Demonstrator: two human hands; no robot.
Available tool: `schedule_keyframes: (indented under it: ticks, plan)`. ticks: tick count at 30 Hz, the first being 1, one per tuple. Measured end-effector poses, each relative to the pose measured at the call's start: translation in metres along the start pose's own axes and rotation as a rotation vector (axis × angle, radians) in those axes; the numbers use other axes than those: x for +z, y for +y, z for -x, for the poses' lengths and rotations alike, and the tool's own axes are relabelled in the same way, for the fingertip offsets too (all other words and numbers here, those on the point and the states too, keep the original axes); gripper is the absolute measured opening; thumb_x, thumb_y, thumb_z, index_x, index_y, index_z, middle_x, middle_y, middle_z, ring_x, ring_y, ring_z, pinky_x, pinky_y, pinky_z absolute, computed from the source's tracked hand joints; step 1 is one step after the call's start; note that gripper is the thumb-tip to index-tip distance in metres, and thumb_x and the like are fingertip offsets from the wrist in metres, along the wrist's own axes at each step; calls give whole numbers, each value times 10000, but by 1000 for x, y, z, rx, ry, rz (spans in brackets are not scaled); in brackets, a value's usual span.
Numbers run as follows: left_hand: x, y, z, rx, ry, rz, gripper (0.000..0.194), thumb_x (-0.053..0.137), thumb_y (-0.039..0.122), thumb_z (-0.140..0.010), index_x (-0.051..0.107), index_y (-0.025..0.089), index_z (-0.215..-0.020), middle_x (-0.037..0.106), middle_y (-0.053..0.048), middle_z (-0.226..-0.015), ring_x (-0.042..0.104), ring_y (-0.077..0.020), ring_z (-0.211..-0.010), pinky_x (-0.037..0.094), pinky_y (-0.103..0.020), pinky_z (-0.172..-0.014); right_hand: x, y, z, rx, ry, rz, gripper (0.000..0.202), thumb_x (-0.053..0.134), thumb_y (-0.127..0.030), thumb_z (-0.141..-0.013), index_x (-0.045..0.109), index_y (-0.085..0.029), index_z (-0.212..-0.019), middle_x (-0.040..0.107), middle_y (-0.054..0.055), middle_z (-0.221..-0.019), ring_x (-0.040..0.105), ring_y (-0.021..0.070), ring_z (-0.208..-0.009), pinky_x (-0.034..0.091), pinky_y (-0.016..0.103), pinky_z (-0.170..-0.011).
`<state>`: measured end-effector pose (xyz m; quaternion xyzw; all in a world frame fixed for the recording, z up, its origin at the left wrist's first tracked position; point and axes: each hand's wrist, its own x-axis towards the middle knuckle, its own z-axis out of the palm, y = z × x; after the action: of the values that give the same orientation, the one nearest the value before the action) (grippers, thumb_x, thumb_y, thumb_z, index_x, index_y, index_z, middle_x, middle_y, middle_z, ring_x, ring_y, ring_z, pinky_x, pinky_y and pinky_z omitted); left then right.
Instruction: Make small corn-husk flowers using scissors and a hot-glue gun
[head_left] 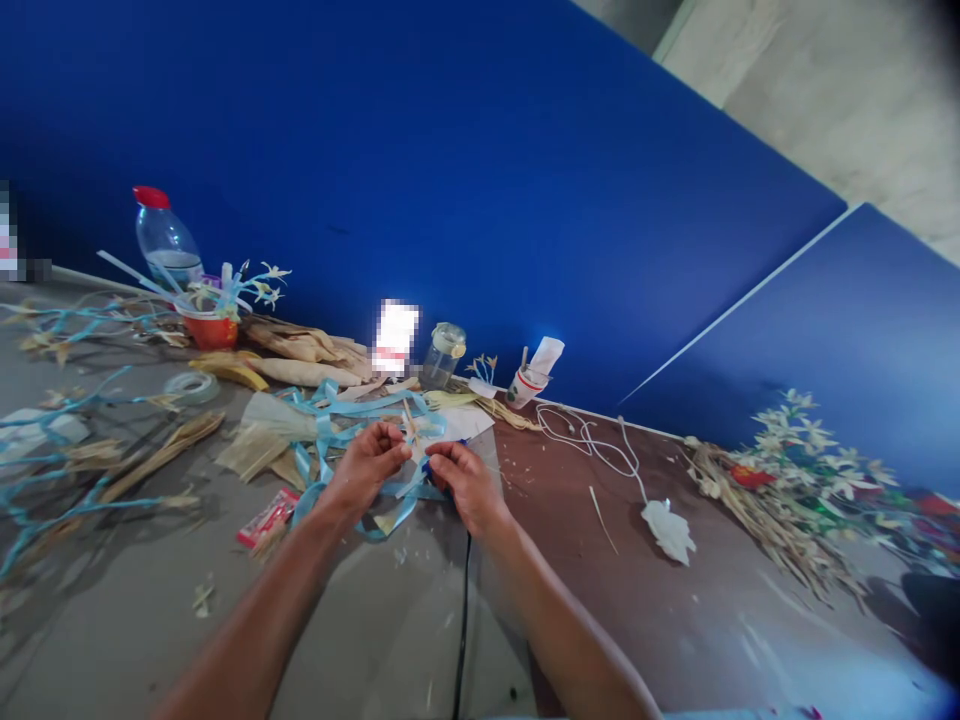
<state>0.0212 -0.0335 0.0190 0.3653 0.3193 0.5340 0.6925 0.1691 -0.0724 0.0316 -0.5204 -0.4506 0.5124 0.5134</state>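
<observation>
Both hands meet near the middle of the view, above the table. My left hand point(373, 462) is pinched closed at a small pale piece, too small to make out. Close beside it on the right, my right hand point(466, 480) has thumb and fingers pressed together near a dark blue object point(433, 468), partly hidden by the fingers. Between the hands a thin tan strip point(409, 420) stands up. Light blue ribbon point(328, 425) lies in loops around and behind my left hand. A white sheet point(469, 424) lies behind my right hand.
A red-capped bottle point(169, 240), a red cup point(211, 328) and dried husks point(307, 350) stand or lie back left. A clear jar point(442, 357) and white cup point(526, 386) stand by the blue partition point(480, 180). White flowers point(802, 440) lie right; a black cable point(463, 620) runs frontward.
</observation>
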Motion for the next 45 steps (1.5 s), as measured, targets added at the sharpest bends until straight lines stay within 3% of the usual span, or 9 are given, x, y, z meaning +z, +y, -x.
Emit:
schedule_keyframes:
  ticks: [8,14,18,26,33,38,45]
  plan:
    - [-4,-7,-4,81,12,-116,404,829,261,-544,504,171,-766,550,54,-584,508,-79,-514,366,-183,-496,23,-13,-18,127,-81,-124,218,739,-301,-568,606,-168,-677,462,-82,-497,347,60,-461,240,214,-465]
    - [-4,-16,-5,96,13,-179,355,814,244,-570,524,171,-761,574,36,-631,537,-104,-570,389,-201,-523,23,-10,-24,180,-46,-164,188,733,-239,-510,574,-170,-584,477,-78,-473,350,60,-452,234,207,-456]
    - [-3,-11,-4,56,-22,-162,340,817,255,-561,556,166,-758,605,12,-678,568,-124,-624,428,-222,-570,21,-8,-31,205,-61,-224,156,716,-223,-516,586,-161,-578,510,-60,-486,366,59,-455,256,207,-469]
    - [-9,3,-1,0,113,-108,260,758,376,-640,657,155,-731,625,-18,-734,417,-52,-478,315,-184,-447,10,-8,-42,190,-42,-343,211,747,-246,-501,557,-173,-557,488,-56,-501,377,66,-464,277,214,-465]
    - [-6,-1,1,-102,4,-301,311,698,451,-697,684,143,-659,507,5,-495,375,-80,-427,217,-211,-403,10,-2,-41,169,-85,-291,207,729,-286,-549,552,-188,-590,486,-57,-506,383,73,-463,304,225,-485]
    - [-8,-6,-1,-112,-100,-301,297,707,427,-699,673,142,-624,559,-29,-561,369,-80,-451,229,-211,-426,14,2,-40,214,-87,-313,221,753,-265,-512,568,-161,-575,512,-53,-483,394,65,-454,289,216,-490]
    - [-11,-12,-4,-116,-73,-277,331,738,425,-665,584,152,-560,445,13,-507,319,-68,-451,206,-211,-431,16,-1,-36,148,-97,-288,172,742,-222,-537,600,-157,-610,497,-73,-500,384,53,-465,285,202,-489]
